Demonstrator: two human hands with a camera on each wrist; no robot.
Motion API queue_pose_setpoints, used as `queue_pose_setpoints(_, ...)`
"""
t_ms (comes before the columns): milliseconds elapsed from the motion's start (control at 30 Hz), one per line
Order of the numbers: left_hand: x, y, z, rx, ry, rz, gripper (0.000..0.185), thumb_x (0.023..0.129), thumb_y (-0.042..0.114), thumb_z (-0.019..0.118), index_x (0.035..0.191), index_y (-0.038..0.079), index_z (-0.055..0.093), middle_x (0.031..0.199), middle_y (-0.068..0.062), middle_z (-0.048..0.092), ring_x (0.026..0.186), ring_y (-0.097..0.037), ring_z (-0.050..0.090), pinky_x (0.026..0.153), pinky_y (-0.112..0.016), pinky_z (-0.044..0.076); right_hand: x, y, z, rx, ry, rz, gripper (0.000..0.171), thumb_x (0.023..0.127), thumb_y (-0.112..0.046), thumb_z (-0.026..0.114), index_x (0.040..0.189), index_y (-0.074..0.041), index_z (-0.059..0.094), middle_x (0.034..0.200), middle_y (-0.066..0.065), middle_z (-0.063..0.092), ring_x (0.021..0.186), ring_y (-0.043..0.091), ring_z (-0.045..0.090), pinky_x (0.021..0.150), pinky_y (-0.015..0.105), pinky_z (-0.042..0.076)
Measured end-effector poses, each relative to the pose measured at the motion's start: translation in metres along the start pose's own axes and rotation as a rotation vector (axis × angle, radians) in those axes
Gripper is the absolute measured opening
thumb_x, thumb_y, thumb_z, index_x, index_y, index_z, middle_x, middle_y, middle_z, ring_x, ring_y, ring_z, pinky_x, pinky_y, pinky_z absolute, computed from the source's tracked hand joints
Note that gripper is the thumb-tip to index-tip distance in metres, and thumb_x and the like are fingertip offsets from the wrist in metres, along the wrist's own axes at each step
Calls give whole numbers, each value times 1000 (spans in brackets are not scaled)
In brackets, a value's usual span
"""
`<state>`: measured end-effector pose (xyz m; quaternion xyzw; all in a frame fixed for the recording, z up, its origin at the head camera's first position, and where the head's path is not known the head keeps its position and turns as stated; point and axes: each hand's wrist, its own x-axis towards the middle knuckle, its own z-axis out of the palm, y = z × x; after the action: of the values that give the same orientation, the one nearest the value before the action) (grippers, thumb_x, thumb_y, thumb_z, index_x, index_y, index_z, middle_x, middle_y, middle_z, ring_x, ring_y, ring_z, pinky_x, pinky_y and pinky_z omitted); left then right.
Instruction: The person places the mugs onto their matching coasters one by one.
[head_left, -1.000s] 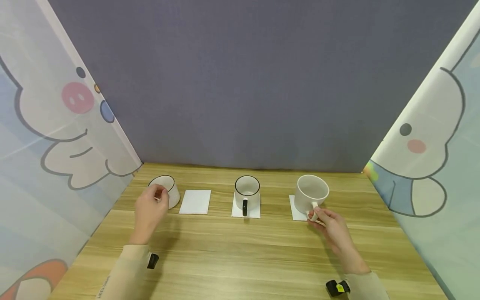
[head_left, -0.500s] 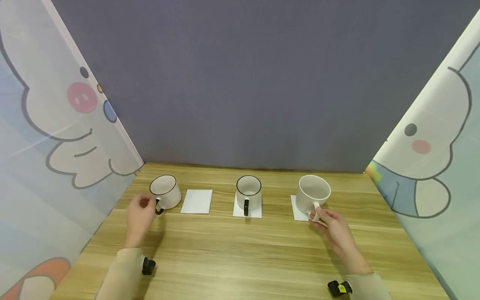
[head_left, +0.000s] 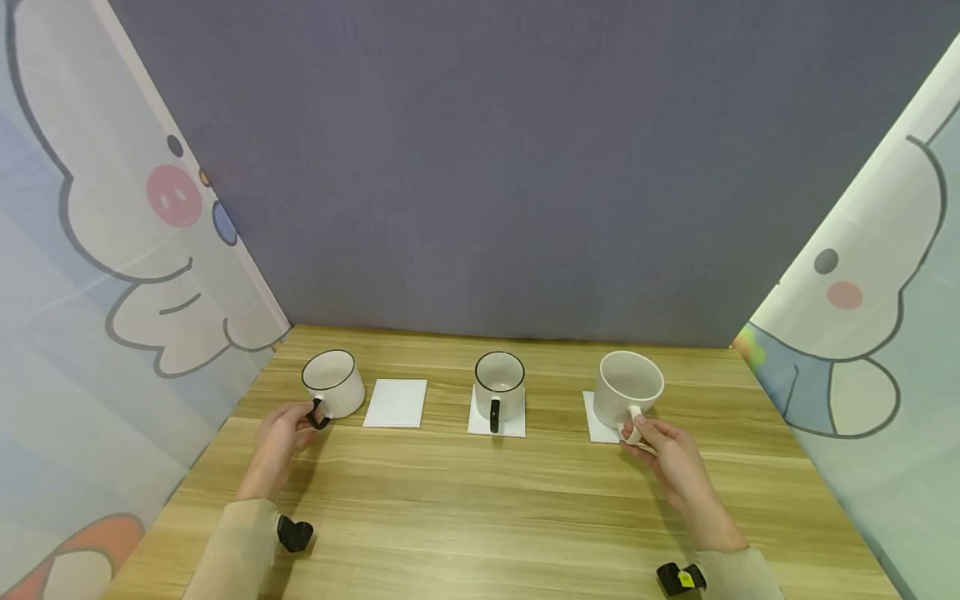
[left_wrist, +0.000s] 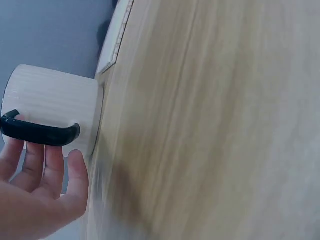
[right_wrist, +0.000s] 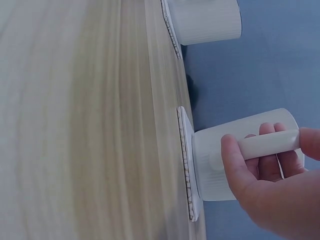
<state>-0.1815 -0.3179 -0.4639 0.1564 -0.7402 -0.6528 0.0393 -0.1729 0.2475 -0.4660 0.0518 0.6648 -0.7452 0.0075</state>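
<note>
A black-rimmed white mug (head_left: 333, 385) stands on the bare wooden table (head_left: 480, 500) at the left, its black handle (head_left: 318, 414) facing the near side. My left hand (head_left: 294, 419) reaches it, and in the left wrist view its straight fingers (left_wrist: 47, 165) lie against the handle (left_wrist: 40, 132) of the mug (left_wrist: 55, 105). At the right, my right hand (head_left: 651, 442) pinches the handle of a plain white mug (head_left: 626, 385) that sits on a white coaster (head_left: 595, 423). The right wrist view shows thumb and fingers (right_wrist: 240, 170) closed on that handle.
An empty white coaster (head_left: 395, 403) lies just right of the left mug. A second black-rimmed mug (head_left: 498, 383) stands on its own coaster (head_left: 510, 427) at the middle. A grey back wall and printed side curtains close in the table.
My left hand has drawn back from the left mug's rim toward the near side and now touches its handle, which has come into view. The right hand has kept its hold.
</note>
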Motion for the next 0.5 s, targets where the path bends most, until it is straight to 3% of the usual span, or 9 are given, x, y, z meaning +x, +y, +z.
queue_pose_setpoints(167,4,-4,-2,-72,-34,45,26,106,19,49,98,1,66,96,4,63,94,-12,61,87,-31,54,-1,-1,2,-29,-1,-6,40,106,-22,56,114,17,61,100,5,64,97,17,66,91,33,57)
queue_pose_setpoints(300,7,-7,-2,-84,-36,62,26,107,18,49,96,-1,64,93,1,62,92,-11,62,85,-31,55,-2,-3,3,-82,2,-6,41,107,-22,54,114,18,60,102,6,64,99,14,65,92,34,57)
queue_pose_setpoints(400,8,-9,-2,-64,-30,73,28,107,18,49,99,-6,63,92,-1,62,92,-13,63,85,-31,56,-5,-7,3,-234,22,-7,47,108,-28,52,117,17,61,113,14,65,103,15,64,93,35,57)
queue_pose_setpoints(500,9,-10,-2,-47,-31,85,30,107,17,48,101,-10,61,91,-3,63,91,-15,63,83,-32,56,-10,-14,3,-468,34,-8,53,108,-35,50,126,15,60,123,24,63,109,24,63,91,38,57)
